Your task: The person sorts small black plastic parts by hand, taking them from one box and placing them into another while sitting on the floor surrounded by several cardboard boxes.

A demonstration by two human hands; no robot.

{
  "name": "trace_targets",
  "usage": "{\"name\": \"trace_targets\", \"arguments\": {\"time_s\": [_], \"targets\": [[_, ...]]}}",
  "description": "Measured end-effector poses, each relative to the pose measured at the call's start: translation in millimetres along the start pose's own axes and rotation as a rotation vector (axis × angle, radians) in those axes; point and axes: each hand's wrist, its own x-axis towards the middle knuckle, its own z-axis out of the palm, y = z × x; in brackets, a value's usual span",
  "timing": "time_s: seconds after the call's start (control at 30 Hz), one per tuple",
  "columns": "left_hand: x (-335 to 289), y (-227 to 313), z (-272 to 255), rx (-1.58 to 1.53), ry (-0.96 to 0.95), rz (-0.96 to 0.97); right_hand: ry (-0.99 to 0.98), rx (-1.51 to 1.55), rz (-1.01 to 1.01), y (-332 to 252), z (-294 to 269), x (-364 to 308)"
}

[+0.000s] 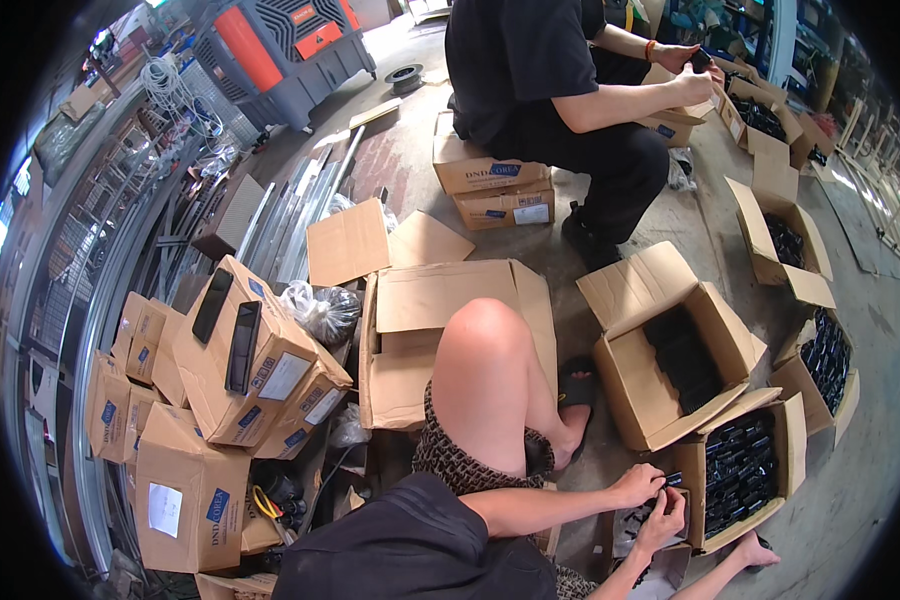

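My left hand (638,487) and my right hand (662,521) are close together at the lower right, fingers closed. Between their fingertips is a small black part (674,480), partly covered, its exact kind too small to make out. Below them stands a small open box (675,562) with whitish lining and small dark bits inside. Just right of my hands, an open carton (796,445) is filled with shiny black parts (740,470). Beyond it, another open carton (625,395) holds matte black pieces (684,352).
My bent knee (485,340) rises before an open carton (445,285). Stacked cartons (240,370) at left carry two long black trays (242,345). A co-worker (530,90) in black sits on boxes, handling a dark piece. More cartons (815,240) line the right; a grey-orange machine (280,60) stands behind.
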Motion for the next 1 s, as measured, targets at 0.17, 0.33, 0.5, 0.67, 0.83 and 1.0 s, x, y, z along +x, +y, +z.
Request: {"name": "trace_targets", "arguments": {"time_s": [0.17, 0.33, 0.5, 0.67, 0.83, 1.0], "targets": [[5, 18, 8, -0.090, -0.033, -0.002, -0.005, 0.177, 0.333, 34, 3, 8], [8, 14, -10, -0.009, -0.041, -0.042, -0.089, 0.034, 0.420, 46, 24, 10], [9, 13, 3, 0.015, -0.067, -0.075, 0.019, 0.148, 0.243, 16, -2, 9], [4, 12, -3, 0.057, -0.119, -0.119, -0.102, 0.086, 0.344, 9, -15, 9], [4, 7, -3, 0.022, -0.089, -0.074, -0.088, 0.007, 0.261, 6, -9, 5], [12, -13, -10, -0.031, -0.119, -0.124, -0.079, 0.121, 0.252, -8, -13, 9]]}}
